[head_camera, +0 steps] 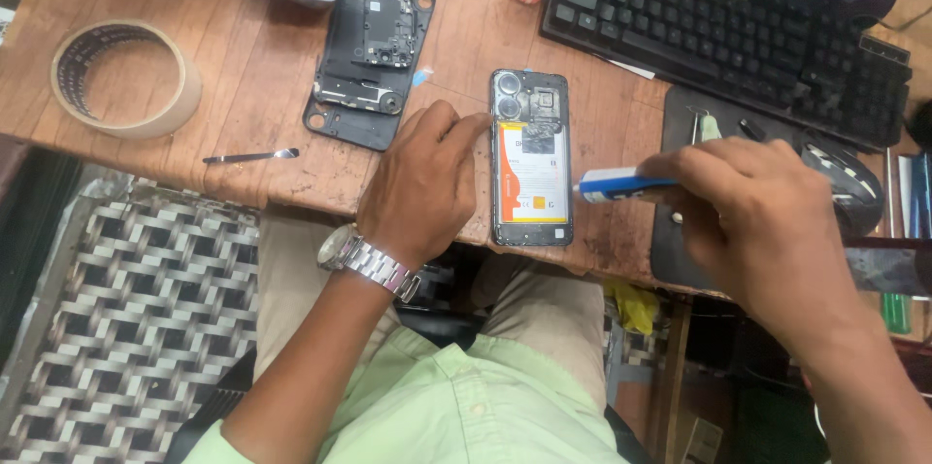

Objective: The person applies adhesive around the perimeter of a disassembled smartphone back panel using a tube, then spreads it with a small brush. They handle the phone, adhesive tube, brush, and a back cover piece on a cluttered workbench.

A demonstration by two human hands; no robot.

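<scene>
While the opened phone (pixel 530 159) lies flat at the near edge of the bench (pixel 252 66), battery side up, it sits between your hands. Your left hand (pixel 419 182) rests knuckles up just left of it, fingers curled, fingertips touching its upper left edge. Your right hand (pixel 752 207) is closed around a blue-and-white tool (pixel 621 184), tip pointing at the phone's right edge. Removed back cover (pixel 369 56) lies beyond, near a tape roll (pixel 126 79).
</scene>
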